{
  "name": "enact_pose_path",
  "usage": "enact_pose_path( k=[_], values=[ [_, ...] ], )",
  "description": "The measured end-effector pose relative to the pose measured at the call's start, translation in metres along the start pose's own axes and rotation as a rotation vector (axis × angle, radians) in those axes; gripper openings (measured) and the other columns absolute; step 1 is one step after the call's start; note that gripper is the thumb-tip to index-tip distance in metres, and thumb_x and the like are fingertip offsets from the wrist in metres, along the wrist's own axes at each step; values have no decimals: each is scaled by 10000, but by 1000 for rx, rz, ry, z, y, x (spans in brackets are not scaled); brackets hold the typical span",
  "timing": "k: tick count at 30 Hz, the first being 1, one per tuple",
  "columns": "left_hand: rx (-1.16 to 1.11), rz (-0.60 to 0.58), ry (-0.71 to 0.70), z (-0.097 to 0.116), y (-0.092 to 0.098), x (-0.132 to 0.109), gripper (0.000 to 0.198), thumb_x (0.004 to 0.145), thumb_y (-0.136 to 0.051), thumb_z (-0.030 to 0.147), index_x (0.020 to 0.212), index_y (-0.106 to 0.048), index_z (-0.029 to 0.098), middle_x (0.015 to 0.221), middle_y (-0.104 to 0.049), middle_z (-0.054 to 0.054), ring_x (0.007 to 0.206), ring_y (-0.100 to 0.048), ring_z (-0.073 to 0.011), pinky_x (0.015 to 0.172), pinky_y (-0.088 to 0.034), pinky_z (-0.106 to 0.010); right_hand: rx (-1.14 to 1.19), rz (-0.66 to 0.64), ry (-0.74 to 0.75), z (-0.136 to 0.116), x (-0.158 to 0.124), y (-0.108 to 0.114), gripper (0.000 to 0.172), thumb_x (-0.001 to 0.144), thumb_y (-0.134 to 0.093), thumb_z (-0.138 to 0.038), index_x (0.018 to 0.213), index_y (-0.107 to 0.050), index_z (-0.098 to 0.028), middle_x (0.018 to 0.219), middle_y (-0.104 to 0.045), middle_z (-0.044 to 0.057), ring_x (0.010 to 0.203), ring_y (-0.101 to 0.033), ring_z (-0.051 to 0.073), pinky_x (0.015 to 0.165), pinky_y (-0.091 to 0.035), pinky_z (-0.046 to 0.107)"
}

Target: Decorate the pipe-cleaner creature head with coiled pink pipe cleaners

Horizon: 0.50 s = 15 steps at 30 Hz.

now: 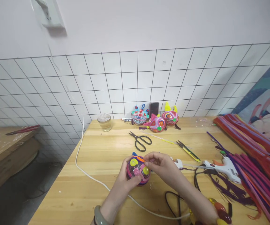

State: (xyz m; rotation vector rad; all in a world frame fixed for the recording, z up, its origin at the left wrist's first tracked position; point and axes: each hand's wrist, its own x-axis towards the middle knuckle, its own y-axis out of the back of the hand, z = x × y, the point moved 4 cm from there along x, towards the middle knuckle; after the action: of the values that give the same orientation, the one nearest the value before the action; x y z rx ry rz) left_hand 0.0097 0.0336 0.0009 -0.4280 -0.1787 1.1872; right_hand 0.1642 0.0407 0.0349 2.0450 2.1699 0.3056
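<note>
My left hand (pixel 127 181) is wrapped round a small clear ball (pixel 132 171) trimmed with pink strips and yellow discs, its thumb lying across the front. At the ball's upper right, my right hand (pixel 158 162) pinches an orange pipe cleaner (pixel 140 159) against the surface. A blue bit sticks up at the top of the ball. Beyond the hands lie black-handled scissors (pixel 140 141), with yellow-handled snips (pixel 188 151) farther right. A white glue gun (pixel 226 168) rests to the right of my right hand.
Three finished-looking decorated balls (pixel 157 123) stand near the tiled wall, with a glass cup (pixel 104 122) to their left. Bundles of coloured pipe cleaners (pixel 249 175) and purple tassels (pixel 231 189) cover the right side. A white cable (pixel 91 178) crosses the wooden table (pixel 78 193).
</note>
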Motion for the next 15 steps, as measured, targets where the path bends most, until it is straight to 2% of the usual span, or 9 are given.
enact_pose_path(
  k=[8,15],
  values=[
    [59,78,-27,4,-2,0,577,630,-766,265,1140,-504,205,1028,-673,-73,924,-612,-223,843,-454,-342,-227,37,115,-14,-3,0,113,755,-568,-178,790,-675,-184,807,-687,53,775,-618,203,724,-459,332],
    [7,119,-24,8,-3,-2,602,592,-792,285,1128,-527,210,1027,-684,-75,944,-611,-234,842,-447,-341,-298,20,187,-20,-5,-1,131,779,-554,-159,810,-677,-193,839,-687,61,830,-606,220,768,-441,353]
  ],
)
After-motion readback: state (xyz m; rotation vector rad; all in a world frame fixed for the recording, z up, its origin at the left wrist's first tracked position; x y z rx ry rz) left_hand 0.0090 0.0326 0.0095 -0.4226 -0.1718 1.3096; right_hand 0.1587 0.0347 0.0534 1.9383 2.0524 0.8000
